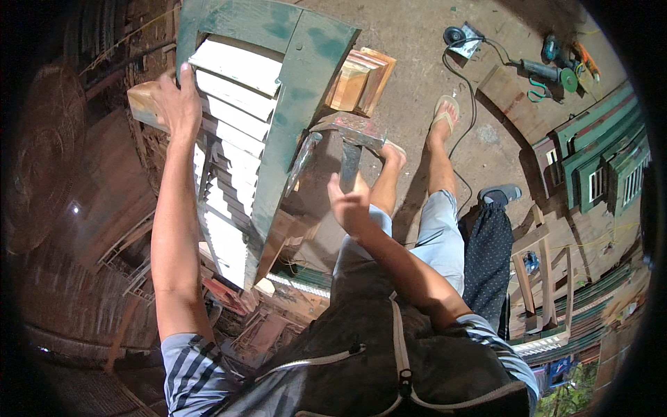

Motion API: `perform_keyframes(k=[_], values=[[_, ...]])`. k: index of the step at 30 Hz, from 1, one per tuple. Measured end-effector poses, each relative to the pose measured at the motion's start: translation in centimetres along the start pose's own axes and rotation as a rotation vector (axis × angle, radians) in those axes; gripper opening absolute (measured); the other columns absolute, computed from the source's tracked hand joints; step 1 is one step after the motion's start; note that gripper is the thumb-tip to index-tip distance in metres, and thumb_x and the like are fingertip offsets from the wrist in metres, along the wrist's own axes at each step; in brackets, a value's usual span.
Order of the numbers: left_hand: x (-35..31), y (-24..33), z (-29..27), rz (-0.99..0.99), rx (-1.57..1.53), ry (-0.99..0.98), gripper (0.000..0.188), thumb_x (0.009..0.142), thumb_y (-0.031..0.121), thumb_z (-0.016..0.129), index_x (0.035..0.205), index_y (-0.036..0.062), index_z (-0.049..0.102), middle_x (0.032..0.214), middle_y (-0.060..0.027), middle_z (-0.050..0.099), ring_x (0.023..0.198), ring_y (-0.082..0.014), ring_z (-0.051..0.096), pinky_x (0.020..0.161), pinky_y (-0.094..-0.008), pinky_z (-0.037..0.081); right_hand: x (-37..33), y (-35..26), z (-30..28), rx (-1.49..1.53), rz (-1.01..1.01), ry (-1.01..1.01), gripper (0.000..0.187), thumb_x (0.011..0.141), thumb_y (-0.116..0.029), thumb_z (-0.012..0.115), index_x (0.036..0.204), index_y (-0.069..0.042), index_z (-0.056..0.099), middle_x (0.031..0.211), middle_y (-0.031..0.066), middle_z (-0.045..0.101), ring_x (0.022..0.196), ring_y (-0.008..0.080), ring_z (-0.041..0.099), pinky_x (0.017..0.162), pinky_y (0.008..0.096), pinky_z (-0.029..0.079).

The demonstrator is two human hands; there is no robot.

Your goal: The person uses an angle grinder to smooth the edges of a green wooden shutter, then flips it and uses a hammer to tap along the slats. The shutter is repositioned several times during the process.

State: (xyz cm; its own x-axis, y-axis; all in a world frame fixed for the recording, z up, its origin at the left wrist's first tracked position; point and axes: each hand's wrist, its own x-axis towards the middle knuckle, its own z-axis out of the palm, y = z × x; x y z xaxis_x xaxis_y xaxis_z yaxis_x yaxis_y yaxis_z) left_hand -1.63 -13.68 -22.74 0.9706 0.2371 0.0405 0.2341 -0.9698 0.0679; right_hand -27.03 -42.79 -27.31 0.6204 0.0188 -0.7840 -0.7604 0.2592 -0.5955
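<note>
A louvred shutter (274, 201) with a green frame and white slats stands tilted in front of me, on the left. My left hand (177, 104) is closed round a short wooden block (144, 104) at the shutter's left edge. In my right hand (349, 201) is a hammer (351, 163), gripped by its dark handle with the head upward. The hammer head is right of the shutter's frame and looks apart from it. Beside that frame edge, a worn grey piece (303, 163) sticks up; its kind is unclear.
Behind the shutter lie stacked wooden blocks (361, 80). Power tools (549, 73) and a black cord (455, 142) rest on the ground at far right. Green shutters (597, 163) stand at right, above a bare wooden frame (545, 278). Another person's patterned trouser leg (490, 257) is beside mine.
</note>
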Motion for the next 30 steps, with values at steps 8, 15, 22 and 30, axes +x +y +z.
perform_keyframes(k=[8, 15, 22, 30], values=[[4.5, 18.2, 1.6, 0.446, 0.001, 0.021, 0.043, 0.100, 0.044, 0.056, 0.126, 0.0136, 0.072, 0.145, -0.0118, 0.058, 0.143, -0.0302, 0.044, 0.121, -0.0589, 0.015, 2.4, -8.0, -10.9, -0.424, -0.293, -0.345, 0.021, 0.087, -0.005, 0.069, 0.107, -0.001, 0.061, 0.076, 0.0118, 0.059, 0.076, 0.0234, 0.065, 0.072, 0.0357, 0.053], [4.7, 17.9, 1.4, 0.515, -0.041, -0.042, 0.028, 0.095, 0.031, 0.059, 0.087, 0.0104, 0.076, 0.117, -0.0068, 0.067, 0.122, -0.0285, 0.054, 0.109, -0.0522, 0.028, -1.8, -1.2, -4.9, -0.188, 0.026, -0.171, 0.014, 0.092, -0.013, 0.073, 0.094, -0.004, 0.062, 0.074, -0.0013, 0.056, 0.071, 0.0128, 0.056, 0.064, 0.0328, 0.047], [5.2, 17.8, 1.7, 0.537, -0.064, -0.066, 0.029, 0.092, 0.030, 0.056, 0.083, 0.0098, 0.075, 0.114, -0.0076, 0.067, 0.118, -0.0294, 0.054, 0.107, -0.0492, 0.031, 0.3, -2.6, -2.6, -0.151, -0.050, -0.069, 0.030, 0.087, -0.003, 0.076, 0.114, -0.003, 0.061, 0.115, 0.0098, 0.058, 0.100, 0.0167, 0.059, 0.083, 0.0323, 0.050], [6.9, 13.4, 3.5, 0.757, -0.010, -0.043, 0.032, 0.102, 0.033, 0.051, 0.108, 0.0192, 0.079, 0.122, 0.0000, 0.071, 0.122, -0.0262, 0.056, 0.109, -0.0481, 0.030, -1.0, -3.2, -2.0, -0.469, -0.242, 0.041, 0.039, 0.085, -0.011, 0.075, 0.119, 0.002, 0.061, 0.095, 0.0246, 0.068, 0.092, 0.0412, 0.068, 0.081, 0.0439, 0.055]])
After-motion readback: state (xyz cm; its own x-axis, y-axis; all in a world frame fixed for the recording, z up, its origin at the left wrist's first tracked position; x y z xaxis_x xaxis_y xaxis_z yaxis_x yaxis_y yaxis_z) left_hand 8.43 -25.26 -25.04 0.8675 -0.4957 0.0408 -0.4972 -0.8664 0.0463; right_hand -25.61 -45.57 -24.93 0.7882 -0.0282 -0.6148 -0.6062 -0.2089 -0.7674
